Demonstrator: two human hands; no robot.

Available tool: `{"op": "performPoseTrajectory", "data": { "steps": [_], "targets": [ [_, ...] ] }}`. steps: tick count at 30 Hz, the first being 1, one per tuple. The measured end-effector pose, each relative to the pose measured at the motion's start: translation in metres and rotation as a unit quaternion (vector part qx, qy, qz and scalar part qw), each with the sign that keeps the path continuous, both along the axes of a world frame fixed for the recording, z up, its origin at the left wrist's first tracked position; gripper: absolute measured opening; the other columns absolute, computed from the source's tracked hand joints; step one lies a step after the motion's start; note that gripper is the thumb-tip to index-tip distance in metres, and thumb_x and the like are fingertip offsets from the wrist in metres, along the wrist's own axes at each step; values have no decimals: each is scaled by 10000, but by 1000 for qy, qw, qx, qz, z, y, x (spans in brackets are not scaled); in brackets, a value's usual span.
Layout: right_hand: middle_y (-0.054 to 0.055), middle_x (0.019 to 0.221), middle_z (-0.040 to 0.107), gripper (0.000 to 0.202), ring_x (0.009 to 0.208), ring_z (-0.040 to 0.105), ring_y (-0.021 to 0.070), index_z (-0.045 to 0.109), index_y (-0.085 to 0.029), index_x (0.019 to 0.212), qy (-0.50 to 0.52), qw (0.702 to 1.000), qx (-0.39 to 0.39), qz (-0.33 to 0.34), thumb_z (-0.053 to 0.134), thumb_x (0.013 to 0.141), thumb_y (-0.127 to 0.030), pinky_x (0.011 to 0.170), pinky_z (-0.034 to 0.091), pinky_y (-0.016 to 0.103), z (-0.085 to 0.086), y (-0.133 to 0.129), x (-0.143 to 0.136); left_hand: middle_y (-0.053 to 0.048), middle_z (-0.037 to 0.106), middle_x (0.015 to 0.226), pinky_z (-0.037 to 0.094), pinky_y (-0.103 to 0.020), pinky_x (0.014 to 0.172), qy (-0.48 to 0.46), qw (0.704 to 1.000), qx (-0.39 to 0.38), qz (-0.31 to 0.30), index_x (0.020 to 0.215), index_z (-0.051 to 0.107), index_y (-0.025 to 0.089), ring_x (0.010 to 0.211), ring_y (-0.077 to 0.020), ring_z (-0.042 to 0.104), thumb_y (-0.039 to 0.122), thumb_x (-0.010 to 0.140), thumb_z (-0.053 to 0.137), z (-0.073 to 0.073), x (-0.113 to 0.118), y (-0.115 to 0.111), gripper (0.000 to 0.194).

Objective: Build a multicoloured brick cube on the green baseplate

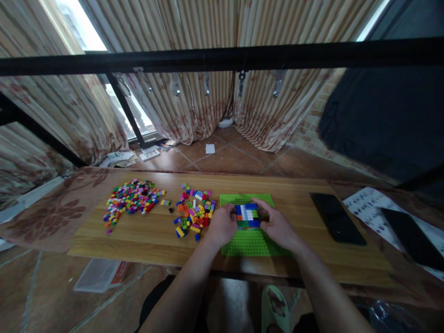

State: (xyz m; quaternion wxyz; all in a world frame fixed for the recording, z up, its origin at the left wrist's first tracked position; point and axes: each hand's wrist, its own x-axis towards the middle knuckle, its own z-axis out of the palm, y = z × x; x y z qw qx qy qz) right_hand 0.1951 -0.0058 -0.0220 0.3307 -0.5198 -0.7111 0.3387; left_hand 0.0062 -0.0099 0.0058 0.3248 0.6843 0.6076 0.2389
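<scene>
Brick assembly: multicoloured block of plastic bricks (247, 215), above the middle of a bright-green studded plastic baseplate (248, 247), between the hands; contact with the baseplate cannot be told.
Orientation: broad face upward, sides roughly parallel to the baseplate's; outline nearly square, long axis indistinct.
Left hand (224, 225): fingers curled, nearly together, at the assembly's left edge.
Right hand (277, 225): thumb and forefinger parted, at its right edge, forefinger toward the far corner.
Grip: firmness on either side cannot be told.
</scene>
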Motion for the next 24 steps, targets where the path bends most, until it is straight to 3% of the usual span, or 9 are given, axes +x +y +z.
{"op": "performPoseTrajectory", "data": {
  "steps": [8,14,17,21,24],
  "targets": [
    [64,1126,685,661,907,664,214,541,-245,1304,-28,997,40,-56,435,675,-73,840,541,440,-9,4,2,-99,725,984,494,-284,845,-19,1000,7,-2,1009,683,146,926,-199,667,68,808,426,-5,3,8,335],
    [109,1147,667,432,1005,648,251,580,-214,1252,-56,980,126,-143,441,845,-239,869,530,442,7,-1,-9,-129,720,1061,499,-308,891,-26,999,-2,35,1117,668,118,985,-209,669,58,808,444,-2,-7,10,386],
    [122,1243,621,404,1164,570,274,575,-206,1255,-74,978,163,-108,447,896,-339,998,454,485,10,-5,-16,-119,728,1049,505,-310,885,-29,998,14,45,1086,688,146,967,-203,678,89,832,450,-2,-12,10,352],
    [110,1228,630,366,1146,580,269,601,-229,1215,-98,983,147,-48,455,914,-378,1007,451,489,3,-6,-22,-100,740,1003,505,-294,852,-11,999,34,31,1016,714,168,922,-194,683,127,855,445,-2,-15,9,315],
    [107,1230,626,378,1149,577,267,582,-237,1239,-100,982,149,-53,457,917,-388,1006,450,486,0,-5,-23,-69,744,902,500,-265,785,-15,998,41,39,941,724,189,847,-182,674,122,837,466,1,-17,9,287]
  ]
}}
